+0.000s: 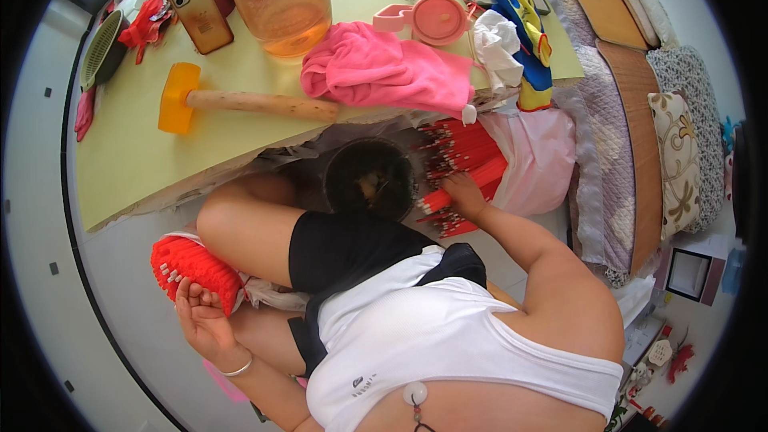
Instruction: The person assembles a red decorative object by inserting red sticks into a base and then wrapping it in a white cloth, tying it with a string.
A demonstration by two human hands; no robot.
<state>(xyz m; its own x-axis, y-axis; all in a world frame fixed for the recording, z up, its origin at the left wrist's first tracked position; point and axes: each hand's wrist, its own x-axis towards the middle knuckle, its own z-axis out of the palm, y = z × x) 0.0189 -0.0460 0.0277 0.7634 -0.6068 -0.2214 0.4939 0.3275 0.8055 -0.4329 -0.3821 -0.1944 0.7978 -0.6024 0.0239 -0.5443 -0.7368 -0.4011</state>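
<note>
My left hand (204,322) is palm up beside a round, tightly packed bundle of red sticks (192,268) with a few white tips, in a pale plastic wrapping. Its fingers are loosely bent and slightly apart at the bundle's edge; I see nothing held in them. On the right, under the table edge, my right hand (466,196) closes over several thin red sticks (438,202) with pale ends. More red sticks (460,148) fill a pink plastic bag (536,156) behind it. The fingertips of that hand are partly hidden.
A dark round bucket (370,180) stands between my knees and the sticks. On the yellow-topped table (128,184) lie a yellow-headed mallet (240,102), a pink towel (384,68), a phone (198,16), an orange jar (280,0) and blue-yellow gloves (524,40). A bed (612,160) stands at right.
</note>
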